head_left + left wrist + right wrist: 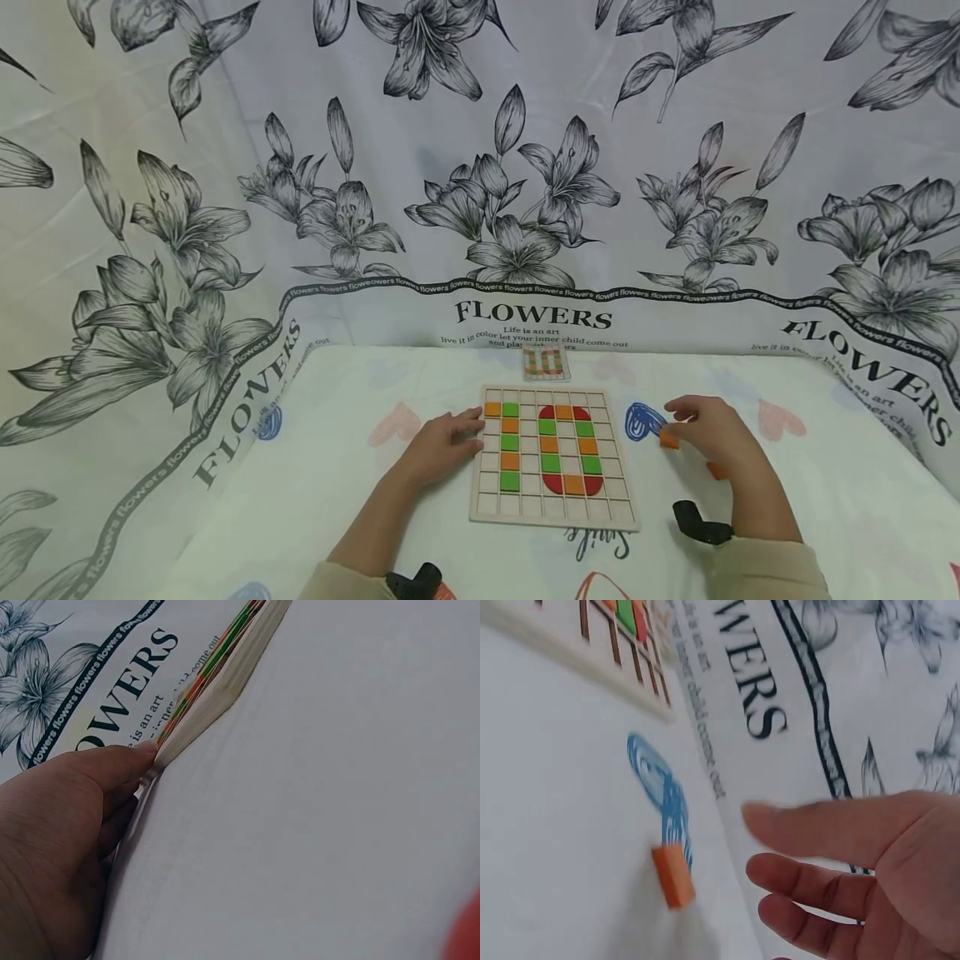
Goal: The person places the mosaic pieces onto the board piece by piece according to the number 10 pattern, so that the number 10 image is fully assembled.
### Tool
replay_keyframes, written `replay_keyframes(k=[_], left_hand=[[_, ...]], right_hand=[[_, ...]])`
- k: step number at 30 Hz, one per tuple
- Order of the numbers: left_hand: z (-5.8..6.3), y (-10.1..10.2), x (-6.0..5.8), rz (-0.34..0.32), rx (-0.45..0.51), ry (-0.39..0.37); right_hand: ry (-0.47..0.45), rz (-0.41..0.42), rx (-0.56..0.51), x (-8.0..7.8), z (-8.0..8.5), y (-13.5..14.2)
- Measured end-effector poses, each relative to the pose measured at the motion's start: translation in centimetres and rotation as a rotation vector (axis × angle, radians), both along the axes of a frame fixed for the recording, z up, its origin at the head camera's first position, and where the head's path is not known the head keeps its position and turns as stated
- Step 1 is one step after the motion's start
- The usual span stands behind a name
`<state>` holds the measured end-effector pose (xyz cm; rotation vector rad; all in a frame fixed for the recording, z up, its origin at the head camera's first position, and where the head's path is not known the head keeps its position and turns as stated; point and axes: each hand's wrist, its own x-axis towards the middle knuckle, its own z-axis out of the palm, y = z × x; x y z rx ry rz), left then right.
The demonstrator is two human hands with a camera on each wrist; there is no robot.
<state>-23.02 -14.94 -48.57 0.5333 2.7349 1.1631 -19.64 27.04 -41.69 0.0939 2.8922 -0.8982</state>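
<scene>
A wooden grid board lies flat on the cloth, with orange, green and red pieces in its squares. They form a column with one orange piece to its upper left, and a ring with red rounded corners. My left hand rests at the board's left edge, its fingertips touching the rim. To the right of the board, my right hand hovers with relaxed fingers around an orange block. The right wrist view shows a gap between those fingers and the block.
Behind the board lies a small pattern card with a similar coloured design. A second orange block is partly hidden by my right wrist. The white cloth has printed hearts, and a flower-print curtain rises behind it.
</scene>
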Motion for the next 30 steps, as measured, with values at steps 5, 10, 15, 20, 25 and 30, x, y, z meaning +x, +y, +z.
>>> replay_keyframes(k=[5,10,15,20,25,30], left_hand=[[0.0,-0.1,0.1,-0.001,0.016,0.005],[0.1,-0.2,0.1,0.002,0.018,0.007],[0.4,-0.1,0.3,-0.008,0.018,0.001],[0.4,0.0,0.3,-0.015,0.016,-0.006],[0.4,-0.1,0.3,-0.014,0.02,0.0],[0.3,0.0,0.3,-0.01,0.024,0.004]], right_hand=[[-0.087,-0.032,0.006,-0.3,-0.9,1.5],[-0.087,-0.016,0.029,-0.6,-2.0,1.4],[-0.078,-0.034,0.036,-0.5,-2.4,0.9],[-0.044,-0.026,0.043,-0.6,-2.1,0.3],[0.037,0.08,0.005,-0.5,-0.7,-3.6],[0.047,0.266,-0.036,0.4,0.3,-9.6]])
